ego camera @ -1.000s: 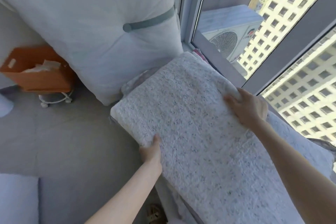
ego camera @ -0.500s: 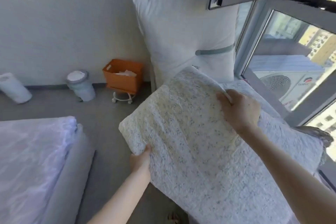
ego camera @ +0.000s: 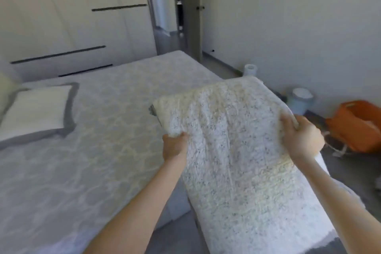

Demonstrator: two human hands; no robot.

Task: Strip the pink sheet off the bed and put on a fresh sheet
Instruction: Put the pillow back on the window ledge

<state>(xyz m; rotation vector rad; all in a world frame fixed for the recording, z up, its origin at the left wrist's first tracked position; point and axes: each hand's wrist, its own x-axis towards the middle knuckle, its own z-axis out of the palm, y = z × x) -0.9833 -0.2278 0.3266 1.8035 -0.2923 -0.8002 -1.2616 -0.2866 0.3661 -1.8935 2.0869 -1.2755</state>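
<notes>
Both my left hand [ego camera: 175, 146] and right hand [ego camera: 302, 139] have swung the folded speckled bedding [ego camera: 237, 161] from the window round to the bed [ego camera: 103, 140]. Its mattress shows no pink, so spreading likely comes next. My left fingers curl tight on the bedding's left edge, and my right fingers wrap its right edge.

On my feed I see a bare left forearm [ego camera: 142, 200] ending in a bare left hand [ego camera: 175, 147], and a bare right forearm [ego camera: 338, 198] with a bare right hand [ego camera: 303, 139].
</notes>
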